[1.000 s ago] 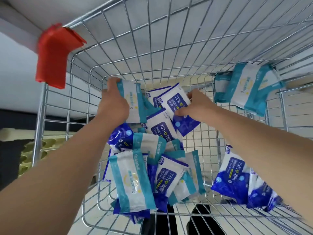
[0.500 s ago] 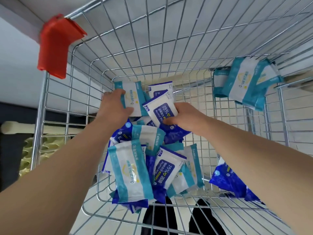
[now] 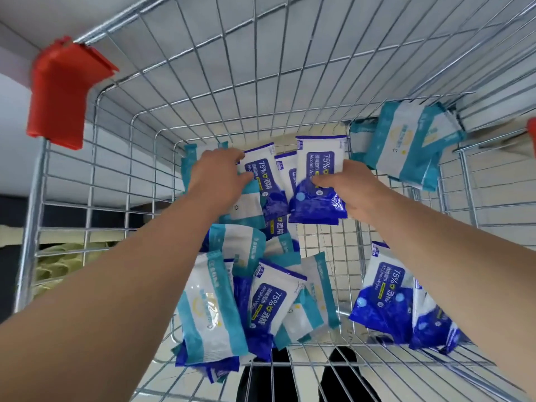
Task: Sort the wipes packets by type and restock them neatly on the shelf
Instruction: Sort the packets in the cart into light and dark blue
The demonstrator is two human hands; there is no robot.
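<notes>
A wire cart basket (image 3: 261,91) holds a mixed heap of wipes packets, some teal-and-white (image 3: 208,309) and some dark blue "75%" alcohol wipes (image 3: 268,303). My right hand (image 3: 348,187) grips a blue alcohol packet (image 3: 319,169) upright near the far wall. My left hand (image 3: 220,178) lies on another blue alcohol packet (image 3: 262,172), fingers curled over its edge, with teal packets under the palm. A teal stack (image 3: 406,143) leans against the right far corner. More blue packets (image 3: 383,297) lie at the near right.
A red plastic corner cap (image 3: 62,91) sits on the basket's left rim, and a sliver of another red piece (image 3: 532,134) shows at the right edge. Bare wire floor (image 3: 327,242) shows between the heap and the right group. Dark shoes (image 3: 336,375) appear below the basket.
My right hand lifted its blue packet up and to the right, toward the far wall. My left hand shifted from the teal packet onto a blue packet beside it.
</notes>
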